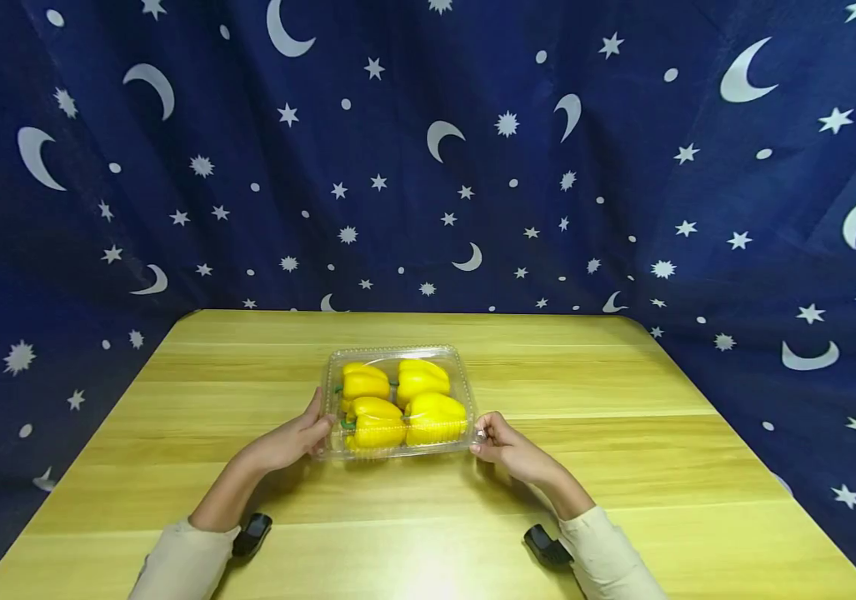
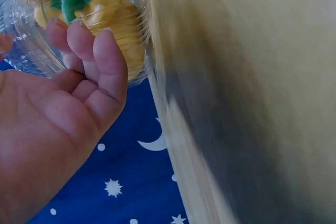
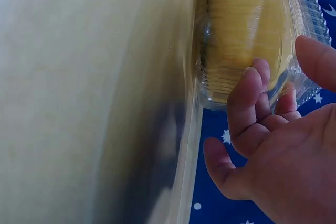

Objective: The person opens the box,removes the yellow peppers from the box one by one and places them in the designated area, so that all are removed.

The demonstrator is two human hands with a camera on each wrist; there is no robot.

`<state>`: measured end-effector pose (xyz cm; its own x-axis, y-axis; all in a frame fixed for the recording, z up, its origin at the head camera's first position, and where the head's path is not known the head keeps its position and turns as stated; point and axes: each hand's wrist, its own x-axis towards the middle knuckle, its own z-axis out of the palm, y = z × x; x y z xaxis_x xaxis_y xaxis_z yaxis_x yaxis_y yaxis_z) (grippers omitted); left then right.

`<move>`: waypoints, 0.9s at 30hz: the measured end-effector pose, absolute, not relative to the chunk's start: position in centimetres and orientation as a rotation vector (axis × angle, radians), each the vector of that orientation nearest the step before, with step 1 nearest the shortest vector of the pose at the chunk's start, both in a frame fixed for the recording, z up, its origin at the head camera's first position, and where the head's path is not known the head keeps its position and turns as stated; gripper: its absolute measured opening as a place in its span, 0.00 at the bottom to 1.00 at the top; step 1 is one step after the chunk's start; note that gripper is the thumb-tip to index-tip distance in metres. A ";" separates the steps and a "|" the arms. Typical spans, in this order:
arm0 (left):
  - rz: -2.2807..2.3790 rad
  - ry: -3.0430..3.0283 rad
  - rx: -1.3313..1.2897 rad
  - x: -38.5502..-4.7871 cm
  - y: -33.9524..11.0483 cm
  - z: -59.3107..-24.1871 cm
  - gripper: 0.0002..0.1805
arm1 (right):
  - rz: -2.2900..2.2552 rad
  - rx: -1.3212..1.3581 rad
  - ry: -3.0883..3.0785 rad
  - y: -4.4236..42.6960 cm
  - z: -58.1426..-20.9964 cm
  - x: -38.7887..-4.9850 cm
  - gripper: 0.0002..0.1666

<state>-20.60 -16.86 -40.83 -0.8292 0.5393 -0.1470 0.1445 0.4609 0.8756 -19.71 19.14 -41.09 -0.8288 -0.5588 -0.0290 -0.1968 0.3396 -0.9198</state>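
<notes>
A clear plastic clamshell container [image 1: 402,452] with its lid down is at the middle of the table, holding several yellow bell peppers [image 1: 435,417] with green stems. My left hand [image 1: 288,442] grips its left side, thumb towards the rim. At the front right corner, my right hand [image 1: 513,454] pinches the edge between thumb and fingers. In the left wrist view, curled fingertips [image 2: 107,51] lie against the container wall, near a green stem [image 2: 69,1]. The right wrist view shows fingers [image 3: 244,98] bent against the ribbed side. Whether the base touches the table is unclear.
The light wooden table [image 1: 585,375] extends around the container on all sides. A dark blue curtain [image 1: 397,225] with moons and stars hangs behind and beside it. Black wrist devices [image 1: 251,535] show by both beige sleeves [image 1: 611,554].
</notes>
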 end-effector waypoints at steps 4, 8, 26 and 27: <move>1.324 2.319 0.573 -20.7 -16.9 -40.9 0.41 | -1.470 -0.637 2.307 18.9 -41.1 -19.6 0.09; 1.326 2.328 0.582 -20.8 -16.9 -40.9 0.39 | -1.435 -0.654 2.360 18.3 -41.0 -19.5 0.08; 1.332 2.301 0.557 -20.5 -16.8 -40.3 0.40 | -1.446 -0.728 2.255 19.7 -40.7 -20.0 0.16; 1.332 2.294 0.558 -20.5 -16.8 -40.3 0.41 | -1.461 -0.723 2.226 20.0 -40.7 -20.1 0.18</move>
<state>-20.47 -16.79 -40.31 -0.8279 0.5375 -0.1605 0.1271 0.4585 0.8795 -20.11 20.02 -40.72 -0.7952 -0.6054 -0.0339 -0.2097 0.3270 -0.9215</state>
